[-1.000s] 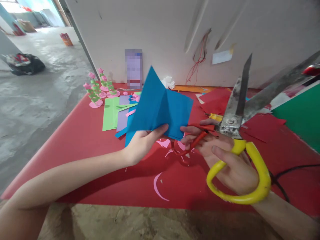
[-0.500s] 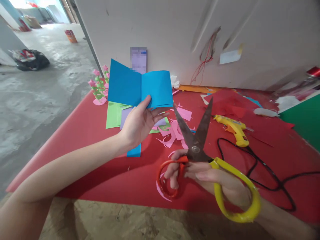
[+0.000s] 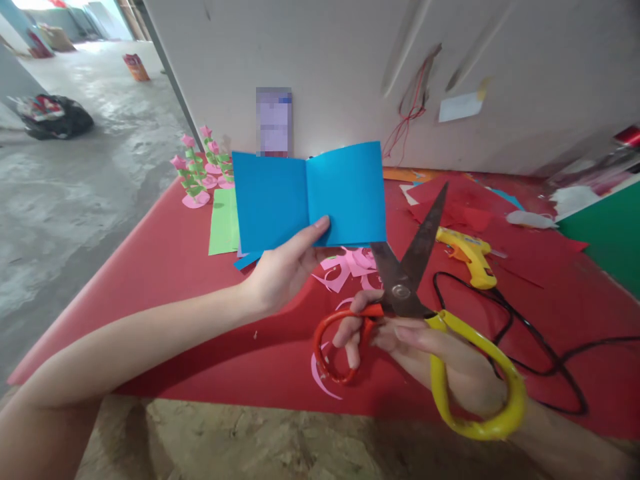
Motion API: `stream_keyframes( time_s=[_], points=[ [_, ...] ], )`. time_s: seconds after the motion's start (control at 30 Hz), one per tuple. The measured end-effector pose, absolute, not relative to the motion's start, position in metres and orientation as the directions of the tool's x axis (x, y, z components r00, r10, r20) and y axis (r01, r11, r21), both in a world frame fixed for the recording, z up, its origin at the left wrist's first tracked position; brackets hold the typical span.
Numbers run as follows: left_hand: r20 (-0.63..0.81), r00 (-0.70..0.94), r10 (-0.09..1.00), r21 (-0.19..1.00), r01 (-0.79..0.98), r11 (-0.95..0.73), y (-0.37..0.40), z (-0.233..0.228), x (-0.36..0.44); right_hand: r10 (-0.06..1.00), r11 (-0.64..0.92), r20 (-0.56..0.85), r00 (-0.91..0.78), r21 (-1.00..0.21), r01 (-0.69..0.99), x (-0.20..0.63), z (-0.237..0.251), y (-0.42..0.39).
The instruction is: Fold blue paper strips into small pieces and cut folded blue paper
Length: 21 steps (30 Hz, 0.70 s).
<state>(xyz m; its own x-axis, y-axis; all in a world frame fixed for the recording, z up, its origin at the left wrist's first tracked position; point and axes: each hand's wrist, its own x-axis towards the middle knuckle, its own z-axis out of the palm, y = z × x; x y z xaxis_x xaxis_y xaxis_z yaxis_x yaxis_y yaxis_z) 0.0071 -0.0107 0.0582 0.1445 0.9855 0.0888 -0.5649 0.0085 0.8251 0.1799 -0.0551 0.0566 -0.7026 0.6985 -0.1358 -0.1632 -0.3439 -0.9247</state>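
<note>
My left hand (image 3: 285, 270) pinches the lower edge of a folded blue paper (image 3: 307, 195) and holds it upright above the red table (image 3: 165, 267). My right hand (image 3: 435, 357) grips large scissors (image 3: 410, 280) by a red loop and a yellow loop. The rusty blades stand apart, and the left blade touches the paper's lower right corner.
Pink paper scraps (image 3: 345, 267) lie under the paper. Green and purple sheets (image 3: 223, 223) and small pink paper flowers (image 3: 197, 170) sit at the back left. A yellow glue gun (image 3: 467, 257) with a black cord (image 3: 545, 347) lies to the right, near red paper pieces (image 3: 460, 200) and a green board (image 3: 605, 237).
My left hand brought the blue paper down and to the right, to the scissor blades. The scissors rose a little and their blades stayed apart.
</note>
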Motion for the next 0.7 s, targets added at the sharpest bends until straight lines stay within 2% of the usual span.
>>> stream_keyframes(
  time_s=[0.3,0.47,0.63,0.7],
  points=[
    [0.002,0.251,0.968,0.864,-0.487,0.124,-0.024,0.046,0.012,0.798,-0.298,-0.047,-0.601,-0.898,-0.325,0.180,0.049,-0.062],
    [-0.025,0.238,0.971,0.875,-0.465,0.136,-0.031,0.041,0.014,0.819,-0.277,-0.051,-0.572,-0.908,-0.314,0.176,0.043,-0.063],
    [-0.037,0.117,0.992,0.885,-0.457,0.087,-0.032,0.037,0.014,0.828,-0.303,-0.084,-0.555,-0.899,-0.316,0.176,0.042,-0.067],
    [-0.031,0.151,0.988,0.887,-0.451,0.096,-0.032,0.036,0.014,0.831,-0.327,-0.117,-0.544,-0.894,-0.307,0.176,0.044,-0.068]
  ],
)
